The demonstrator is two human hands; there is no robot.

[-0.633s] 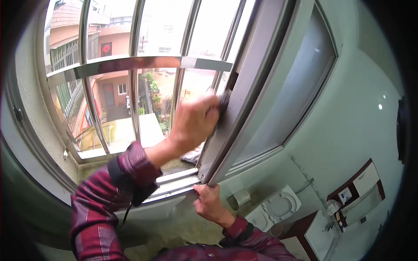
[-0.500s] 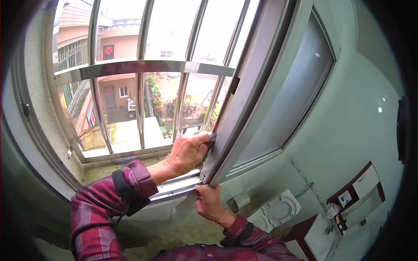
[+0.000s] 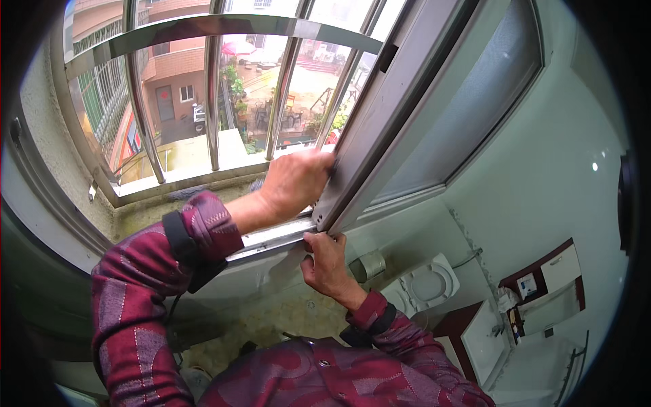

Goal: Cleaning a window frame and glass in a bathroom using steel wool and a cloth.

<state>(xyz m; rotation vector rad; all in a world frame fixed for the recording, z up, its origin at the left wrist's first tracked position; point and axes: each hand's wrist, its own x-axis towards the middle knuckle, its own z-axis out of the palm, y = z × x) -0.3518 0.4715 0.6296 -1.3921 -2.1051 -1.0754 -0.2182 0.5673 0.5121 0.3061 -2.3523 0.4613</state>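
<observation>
My left hand (image 3: 295,183) is closed round a dark grey wire scouring pad (image 3: 333,165), with its knuckles up against the edge of the sliding window sash (image 3: 363,149). Motion blurs that hand, and most of the pad is hidden behind the fingers. Lower down, my right hand (image 3: 327,264) has its fingers curled at the bottom corner of the sash, with the fingertips on the rim of the sill track (image 3: 274,237). The sash is slid to the right, leaving the left part of the window open.
Metal security bars (image 3: 211,102) stand outside the opening, above a dirty ledge (image 3: 149,216). To the right is a frosted pane (image 3: 468,108). Below lie a toilet (image 3: 428,283), a metal bin (image 3: 368,266), a washbasin (image 3: 485,339) and a wall cabinet (image 3: 561,268).
My left hand has moved up along the sash edge with the scouring pad. My right hand stays at the sash's bottom corner. The whole view has tilted downward.
</observation>
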